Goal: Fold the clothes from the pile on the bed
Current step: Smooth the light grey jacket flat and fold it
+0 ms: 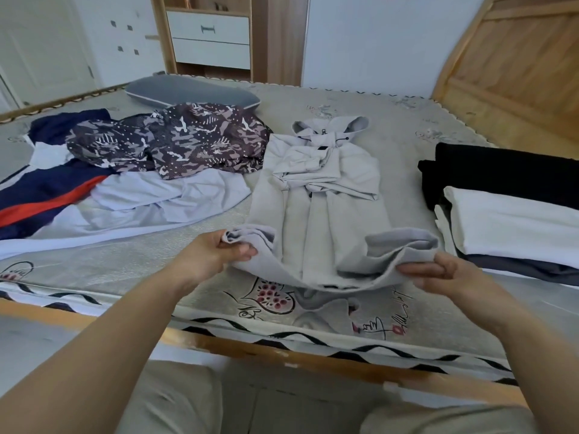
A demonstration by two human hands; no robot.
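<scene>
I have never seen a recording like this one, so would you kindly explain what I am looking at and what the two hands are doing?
There is no machine here: a person wears one wide-angle camera on the head, looking forward and down, so the arms entering from below are their own. They stand at a bed sorting laundry. Spread in the middle is a light grey hooded jacket, sleeves crossed over its front. The left hand and the right hand each grip a corner of its bottom hem, lifted off the mattress. To the left lies the unfolded pile, with a camouflage garment on top. To the right sits a stack of folded clothes. A grey pillow lies behind.
</scene>
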